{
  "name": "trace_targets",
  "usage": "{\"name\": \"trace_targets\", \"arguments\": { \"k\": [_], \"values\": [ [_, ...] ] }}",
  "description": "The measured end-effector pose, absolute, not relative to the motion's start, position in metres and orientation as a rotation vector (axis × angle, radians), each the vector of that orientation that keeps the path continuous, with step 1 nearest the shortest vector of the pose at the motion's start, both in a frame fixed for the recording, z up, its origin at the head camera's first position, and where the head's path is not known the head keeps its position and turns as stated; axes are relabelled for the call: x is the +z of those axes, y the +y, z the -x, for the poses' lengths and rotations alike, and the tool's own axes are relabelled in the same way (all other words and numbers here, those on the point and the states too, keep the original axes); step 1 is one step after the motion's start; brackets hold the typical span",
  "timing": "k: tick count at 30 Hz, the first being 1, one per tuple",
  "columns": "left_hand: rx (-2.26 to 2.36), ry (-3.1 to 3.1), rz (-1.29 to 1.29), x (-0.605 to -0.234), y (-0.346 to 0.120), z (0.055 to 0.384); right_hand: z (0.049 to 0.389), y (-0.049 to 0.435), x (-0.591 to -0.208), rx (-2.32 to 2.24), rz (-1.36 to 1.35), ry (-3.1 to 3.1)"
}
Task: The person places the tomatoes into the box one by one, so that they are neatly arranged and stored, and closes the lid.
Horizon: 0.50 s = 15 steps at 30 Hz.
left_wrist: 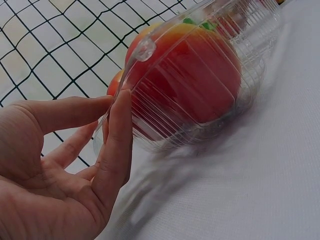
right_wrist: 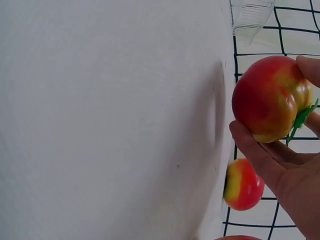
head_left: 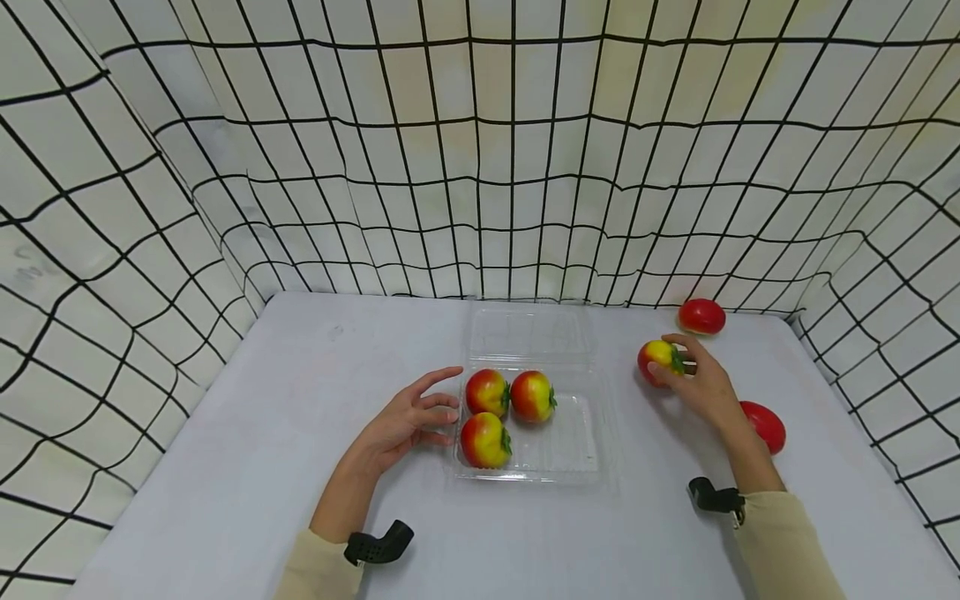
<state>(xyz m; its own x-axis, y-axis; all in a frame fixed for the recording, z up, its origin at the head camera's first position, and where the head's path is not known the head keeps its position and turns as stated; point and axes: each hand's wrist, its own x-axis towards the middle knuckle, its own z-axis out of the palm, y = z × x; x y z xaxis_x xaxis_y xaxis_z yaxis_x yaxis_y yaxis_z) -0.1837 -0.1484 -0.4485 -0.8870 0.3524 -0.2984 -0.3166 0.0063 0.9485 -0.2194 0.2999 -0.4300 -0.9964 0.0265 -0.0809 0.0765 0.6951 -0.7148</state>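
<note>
A clear plastic clamshell box (head_left: 577,433) lies with its lid (head_left: 531,333) folded back. Three red-and-yellow fruits with green leafy tops sit in its left part, among them one at the front (head_left: 485,440). My left hand (head_left: 408,421) is at the box's left side; in the left wrist view its thumb and fingers (left_wrist: 120,120) pinch the rim. To the right of the box, my right hand (head_left: 701,379) grips another red-and-yellow fruit (right_wrist: 270,97) between thumb and fingers, raised above the table in the right wrist view.
Two more red fruits lie on the white table (head_left: 300,400) at the right, one at the back (head_left: 702,317) and one (head_left: 763,427) beside the right forearm. Black netting (head_left: 510,167) over white walls surrounds the table's back and sides.
</note>
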Motion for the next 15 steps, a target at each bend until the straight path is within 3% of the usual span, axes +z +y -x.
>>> {"name": "trace_targets", "arguments": {
  "k": [15],
  "values": [
    [1.946, 1.814, -0.038, -0.4494, -0.1492, 0.1842, 0.2144, 0.2924, -0.4252, -1.234, -0.041, 2.772]
  ]
}}
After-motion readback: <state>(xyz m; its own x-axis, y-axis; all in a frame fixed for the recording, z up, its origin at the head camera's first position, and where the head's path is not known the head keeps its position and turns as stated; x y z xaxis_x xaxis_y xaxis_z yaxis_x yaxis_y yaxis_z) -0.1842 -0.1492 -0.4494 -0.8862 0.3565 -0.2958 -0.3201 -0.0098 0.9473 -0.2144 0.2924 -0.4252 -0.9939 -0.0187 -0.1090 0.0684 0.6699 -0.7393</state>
